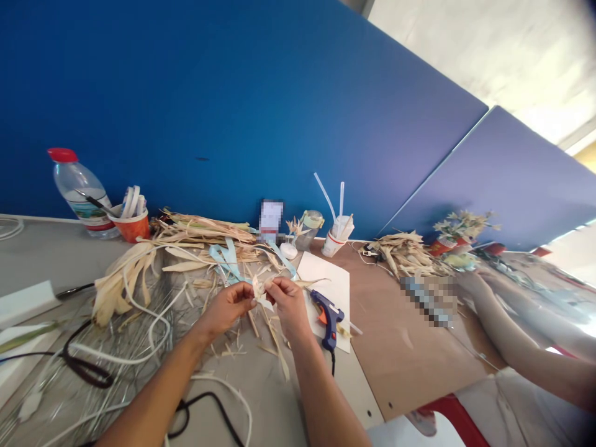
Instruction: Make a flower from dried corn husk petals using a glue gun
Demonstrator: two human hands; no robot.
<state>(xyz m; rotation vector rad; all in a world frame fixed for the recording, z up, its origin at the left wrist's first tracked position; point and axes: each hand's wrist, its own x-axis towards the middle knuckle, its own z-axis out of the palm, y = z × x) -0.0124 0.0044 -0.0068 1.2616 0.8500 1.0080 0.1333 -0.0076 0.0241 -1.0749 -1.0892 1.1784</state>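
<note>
My left hand (229, 305) and my right hand (287, 303) meet over the middle of the table. Between their pinched fingertips is a small pale piece of corn husk (259, 288); its exact shape is partly hidden by the fingers. To the right of my right hand, a blue glue gun (329, 316) with an orange trigger lies on a white sheet (328, 273). Narrow husk strips (277, 341) are scattered beneath the hands. Light blue ribbon (226, 259) lies just behind them, near a heap of dried husks (205, 228).
At left stand a red-capped water bottle (84, 192) and an orange cup (133, 226). White cable (158, 338) loops over clear, thin rods. Behind are a phone (271, 217), a jar (310, 233) and a straw cup (336, 239). A co-worker's arms (516, 329) reach in from the right.
</note>
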